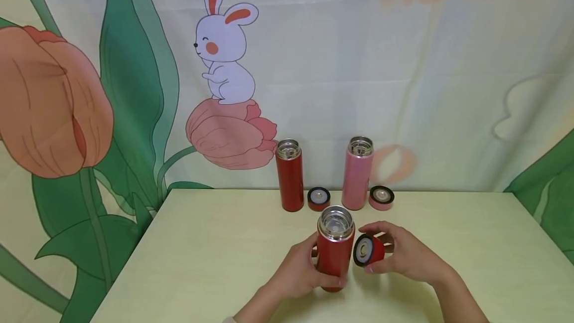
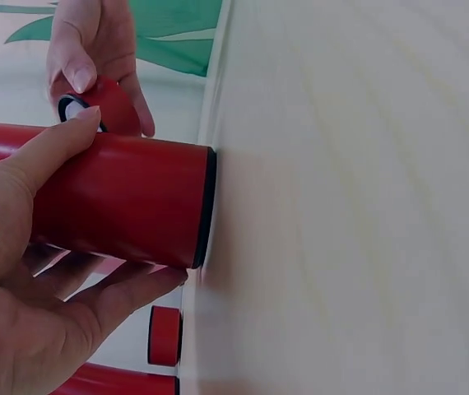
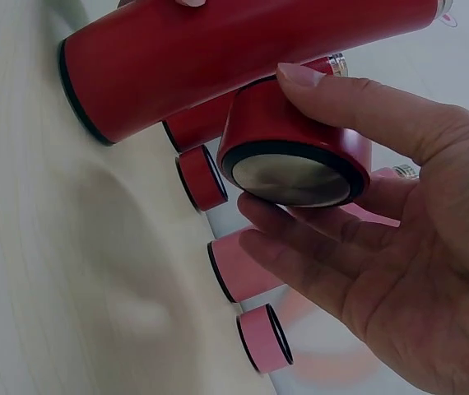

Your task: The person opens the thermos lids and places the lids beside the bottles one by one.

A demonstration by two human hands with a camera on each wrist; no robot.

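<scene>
A red thermos flask (image 1: 334,258) with an uncovered steel mouth stands near the table's front, and my left hand (image 1: 298,269) grips its lower body. In the left wrist view the thumb and fingers wrap the flask (image 2: 127,197) just above its black base ring. To its right, my right hand (image 1: 405,253) pinches a red flask lid (image 1: 375,250) between thumb and fingers. The lid is tilted, its inner side turned toward the flask and apart from the mouth. The right wrist view shows the lid's (image 3: 300,177) round metal top with a black rim.
Behind stand a second open red flask (image 1: 290,178) and an open pink flask (image 1: 357,176). A red lid (image 1: 319,201) and a pink lid (image 1: 381,199) lie inner side up beside them. A printed cloth (image 1: 314,64) hangs behind the pale table (image 1: 202,243).
</scene>
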